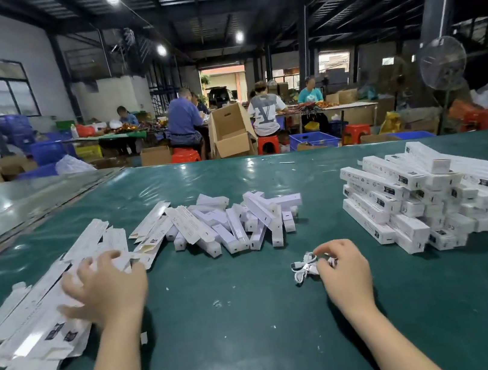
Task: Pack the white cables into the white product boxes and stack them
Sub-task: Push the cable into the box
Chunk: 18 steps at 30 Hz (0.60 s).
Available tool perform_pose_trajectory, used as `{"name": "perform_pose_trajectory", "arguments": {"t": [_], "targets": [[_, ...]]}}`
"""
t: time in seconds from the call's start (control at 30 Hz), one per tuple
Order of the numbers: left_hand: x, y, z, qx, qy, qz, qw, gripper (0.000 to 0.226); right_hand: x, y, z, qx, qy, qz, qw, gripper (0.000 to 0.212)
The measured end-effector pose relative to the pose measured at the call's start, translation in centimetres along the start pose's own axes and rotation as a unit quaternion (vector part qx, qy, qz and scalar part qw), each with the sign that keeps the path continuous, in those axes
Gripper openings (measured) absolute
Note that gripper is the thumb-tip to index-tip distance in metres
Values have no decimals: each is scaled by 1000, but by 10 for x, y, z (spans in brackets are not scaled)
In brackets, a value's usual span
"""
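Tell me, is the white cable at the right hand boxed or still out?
Out. The white cable lies bundled on the green table, pinched by the right hand, no box around it.

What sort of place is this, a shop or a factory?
Most likely a packing workshop in a factory hall: a green worktable piled with white product boxes, workers seated at long tables behind, and cardboard cartons on the floor.
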<state>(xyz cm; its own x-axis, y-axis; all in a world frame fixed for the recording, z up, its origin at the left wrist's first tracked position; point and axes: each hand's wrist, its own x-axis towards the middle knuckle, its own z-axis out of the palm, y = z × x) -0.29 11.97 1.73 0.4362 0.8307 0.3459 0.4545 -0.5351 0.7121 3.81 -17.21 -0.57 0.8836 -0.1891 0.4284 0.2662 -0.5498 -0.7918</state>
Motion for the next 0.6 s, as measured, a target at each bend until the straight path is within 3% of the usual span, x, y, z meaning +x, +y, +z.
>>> {"name": "perform_pose_trajectory", "arguments": {"t": [0.07, 0.13, 0.3, 0.37, 0.43, 0.5, 0.57, 0.6], "targets": [[15, -22, -10, 64, -65, -117, 989, 49, 1, 0, -5, -21, 11, -1, 1000, 19], [13, -28, -7, 124, -128, -140, 974, 49, -1, -1, -7, -8, -8, 28, 1000, 19], [8, -15, 3, 147, -172, -48, 973, 52, -8, -7, -4, -43, -8, -49, 998, 17], [2, -4, 3, 71, -174, 12, 982, 59, -12, -11, 1, -28, 5, -102, 994, 17], [-17, 17, 1, -31, -193, 91, 977, 58, -17, -20, 10, 50, -44, -93, 993, 15], [-48, 43, -1, -148, -284, 137, 937, 52, -20, -31, 18, 202, -169, 5, 965, 10], [-83, 64, 0, -246, -443, 177, 844, 43, -23, -35, 23, 354, -264, 100, 891, 15], [-96, 71, 2, -274, -501, 198, 796, 40, -23, -35, 22, 412, -271, 129, 861, 24]]}}
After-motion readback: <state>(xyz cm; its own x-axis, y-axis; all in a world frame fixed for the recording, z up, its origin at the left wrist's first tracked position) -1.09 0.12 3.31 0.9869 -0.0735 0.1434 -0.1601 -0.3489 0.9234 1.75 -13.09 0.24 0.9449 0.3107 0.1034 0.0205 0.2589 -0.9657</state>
